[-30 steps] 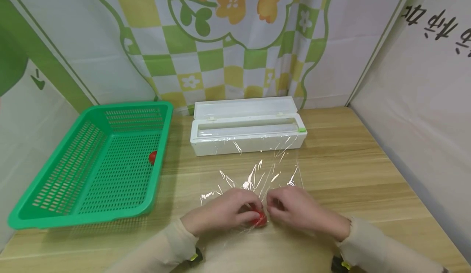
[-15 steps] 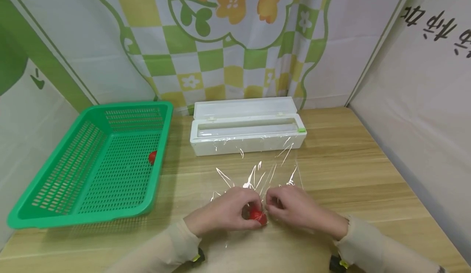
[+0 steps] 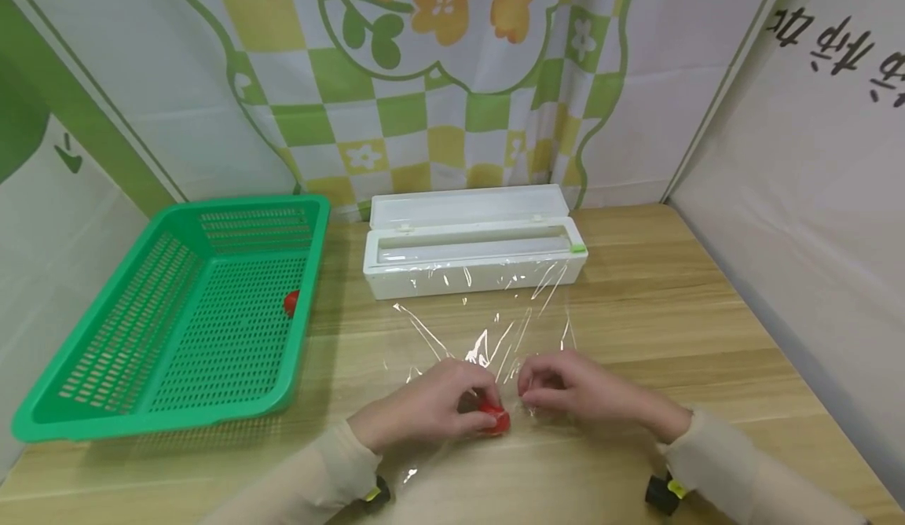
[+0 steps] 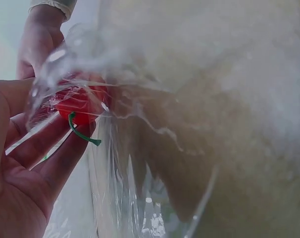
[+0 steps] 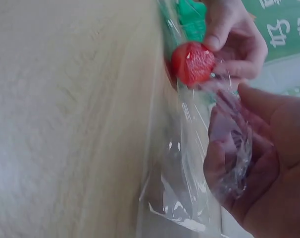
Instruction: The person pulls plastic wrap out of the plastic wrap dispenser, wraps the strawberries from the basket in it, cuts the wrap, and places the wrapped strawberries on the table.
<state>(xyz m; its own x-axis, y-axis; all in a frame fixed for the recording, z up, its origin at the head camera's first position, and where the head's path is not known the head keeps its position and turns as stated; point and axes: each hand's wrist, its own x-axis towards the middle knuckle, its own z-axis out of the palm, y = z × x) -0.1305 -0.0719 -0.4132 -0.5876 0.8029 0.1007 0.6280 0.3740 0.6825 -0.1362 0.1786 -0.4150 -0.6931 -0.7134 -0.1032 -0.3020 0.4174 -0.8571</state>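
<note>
A red cherry [image 3: 498, 421] with a thin green stem [image 4: 78, 130] is held between the thumb and fingers of my left hand [image 3: 438, 405], low over the table. Clear plastic wrap [image 3: 481, 346] lies creased over it and stretches back to the white wrap box [image 3: 470, 283]. Just right of the cherry, my right hand [image 3: 583, 390] pinches a bunched part of the wrap between thumb and curled fingers. In the right wrist view, the film [image 5: 236, 163] gathers inside that hand, and the cherry [image 5: 193, 64] sits beyond it.
At the left stands a green mesh basket [image 3: 302, 352] with a red item [image 3: 291, 302] against its right wall. The wrap box has its lid [image 3: 470, 204] raised and a roll [image 3: 474, 250] inside. A patterned curtain [image 3: 424, 140] hangs behind the wooden table [image 3: 679, 313].
My right hand has moved slightly right, away from the cherry, drawing film with it. The left thumb and fingers have shifted on the cherry. Creases in the wrap have changed.
</note>
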